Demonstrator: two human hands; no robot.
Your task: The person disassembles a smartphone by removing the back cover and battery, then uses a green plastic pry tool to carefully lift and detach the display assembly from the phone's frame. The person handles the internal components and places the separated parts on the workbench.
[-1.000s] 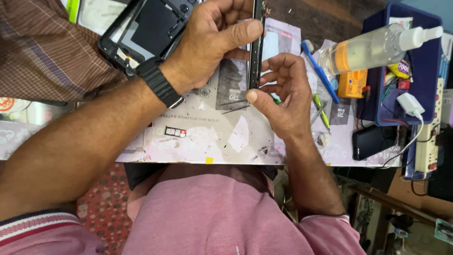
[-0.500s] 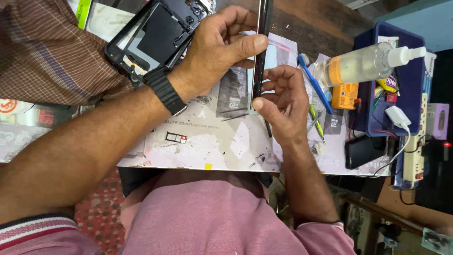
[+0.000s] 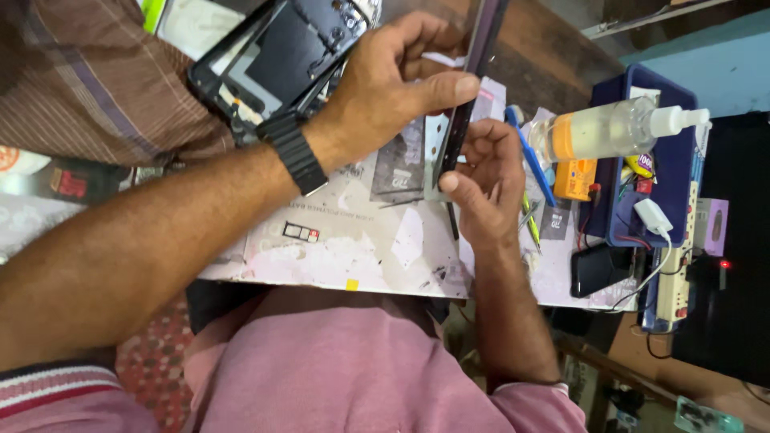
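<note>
Above a cluttered worktop [image 3: 337, 256], the left hand [image 3: 385, 96] closes its grip on the upper edge of a thin dark phone panel [image 3: 469, 96], held edge-on, while the right hand [image 3: 485, 180] pinches its lower end, apparently steadying it for inspection. An opened phone body [image 3: 273, 60] lies behind; a pump bottle [image 3: 609, 128] stands right.

phone [image 3: 469, 96] between both hands | bottle [image 3: 609, 132] in tray [image 3: 682, 160], right | frame [image 3: 277, 60] left
</note>
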